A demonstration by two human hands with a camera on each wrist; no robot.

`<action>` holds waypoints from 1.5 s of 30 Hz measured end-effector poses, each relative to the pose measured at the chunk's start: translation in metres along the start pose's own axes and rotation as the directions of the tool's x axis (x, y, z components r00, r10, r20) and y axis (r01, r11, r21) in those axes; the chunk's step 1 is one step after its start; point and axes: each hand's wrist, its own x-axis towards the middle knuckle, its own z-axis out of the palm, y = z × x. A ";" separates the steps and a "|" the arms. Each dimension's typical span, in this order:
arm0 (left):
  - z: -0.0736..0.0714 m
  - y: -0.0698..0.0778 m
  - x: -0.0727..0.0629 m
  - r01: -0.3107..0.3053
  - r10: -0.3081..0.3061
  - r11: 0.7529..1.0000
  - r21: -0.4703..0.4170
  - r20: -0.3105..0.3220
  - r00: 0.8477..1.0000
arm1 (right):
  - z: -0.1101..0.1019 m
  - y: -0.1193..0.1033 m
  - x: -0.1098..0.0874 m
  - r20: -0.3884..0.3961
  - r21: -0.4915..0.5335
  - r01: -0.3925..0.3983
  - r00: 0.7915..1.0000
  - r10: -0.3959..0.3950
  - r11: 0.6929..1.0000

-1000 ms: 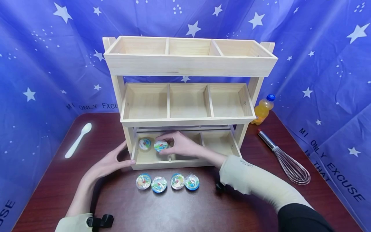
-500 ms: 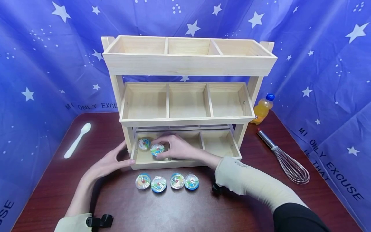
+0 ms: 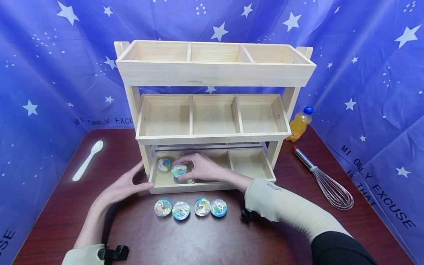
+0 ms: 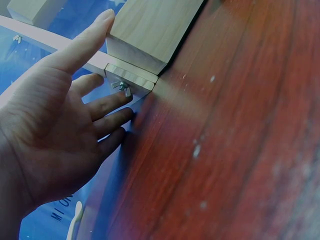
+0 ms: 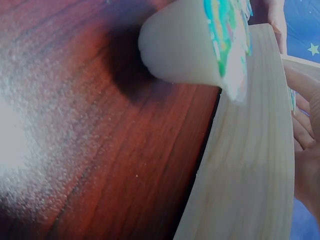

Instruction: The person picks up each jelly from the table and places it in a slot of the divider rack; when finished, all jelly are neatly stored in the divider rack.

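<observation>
My right hand reaches into the lowest tier's left compartment, pinching a jelly cup with a blue-green printed lid between thumb and fingers. Another jelly cup sits beside it, toward the compartment's back left. At the front left corner of the wooden rack, my left hand rests its thumb against the bottom tray. In the left wrist view its fingers extend loosely along the side, by a wing nut. Several more jelly cups stand in a row before the rack; one cup looms large in the right wrist view.
A white spoon lies on the dark red table at left. To the right are an orange drink bottle with a blue cap and a metal whisk. A blue star-printed curtain encloses the table's back and sides.
My right hand has moved slightly left and down with the jelly cup, bringing it deeper into the left compartment, then stayed almost still. My left hand has kept its place at the corner.
</observation>
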 end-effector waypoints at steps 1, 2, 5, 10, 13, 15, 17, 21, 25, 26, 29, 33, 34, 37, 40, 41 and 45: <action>0.000 0.000 0.000 0.000 0.000 1.000 0.000 0.000 1.000 | 0.000 0.000 0.000 0.000 -0.003 0.000 1.000 0.000 1.000; 0.000 0.000 0.000 0.000 0.000 1.000 0.001 0.000 1.000 | 0.000 0.000 0.001 0.000 -0.007 -0.001 1.000 0.001 1.000; -0.001 0.001 0.000 -0.003 0.003 1.000 0.003 -0.001 1.000 | 0.000 0.000 0.001 0.003 -0.021 -0.003 1.000 0.003 1.000; -0.001 0.001 0.000 -0.009 0.009 1.000 0.005 -0.002 1.000 | 0.000 -0.002 0.002 0.016 -0.056 -0.007 1.000 0.008 0.998; 0.000 0.001 0.000 -0.010 0.010 1.000 0.005 -0.002 1.000 | -0.001 -0.003 0.003 0.032 -0.078 -0.014 0.999 0.017 0.997; 0.000 0.000 0.000 -0.009 0.009 1.000 0.005 -0.001 1.000 | -0.001 -0.004 0.003 0.039 -0.089 -0.020 0.999 0.024 0.996; 0.000 0.000 0.000 -0.006 0.006 1.000 0.004 -0.002 1.000 | -0.002 -0.005 0.004 0.045 -0.105 -0.019 0.999 0.024 0.994; 0.000 0.000 0.000 -0.001 0.001 1.000 0.003 -0.001 1.000 | -0.002 -0.006 0.007 0.065 -0.162 0.007 0.998 0.003 0.987; 0.000 0.001 -0.001 0.006 -0.006 1.000 0.007 0.000 1.000 | 0.000 -0.007 0.009 0.118 -0.208 0.033 0.993 -0.009 0.978; 0.000 0.001 0.000 0.007 -0.007 1.000 0.008 0.001 1.000 | 0.001 -0.007 0.009 0.131 -0.212 0.036 0.991 -0.008 0.977; 0.000 0.000 0.000 0.011 -0.011 1.000 0.009 0.001 1.000 | 0.003 -0.006 0.009 0.151 -0.219 0.040 0.989 -0.007 0.975; 0.000 0.000 0.000 0.012 -0.012 1.000 0.008 0.000 1.000 | 0.003 -0.006 0.010 0.141 -0.214 0.050 0.990 -0.020 0.975; 0.000 0.000 0.000 0.011 -0.011 1.000 0.008 0.000 1.000 | 0.002 -0.006 0.010 0.141 -0.213 0.053 0.990 -0.023 0.976; 0.000 0.000 0.000 0.010 -0.010 1.000 0.007 0.001 1.000 | 0.002 -0.006 0.010 0.145 -0.199 0.058 0.989 -0.029 0.978; 0.000 0.000 0.000 0.009 -0.009 1.000 0.003 0.003 1.000 | 0.001 -0.005 0.011 0.157 -0.187 0.061 0.987 -0.031 0.981; 0.000 0.000 0.000 0.010 -0.010 1.000 0.002 0.003 1.000 | 0.001 -0.006 0.011 0.163 -0.181 0.062 0.986 -0.032 0.981; 0.001 0.000 0.001 0.010 -0.010 1.000 0.002 0.002 1.000 | -0.001 -0.006 0.012 0.193 -0.177 0.063 0.981 -0.028 0.982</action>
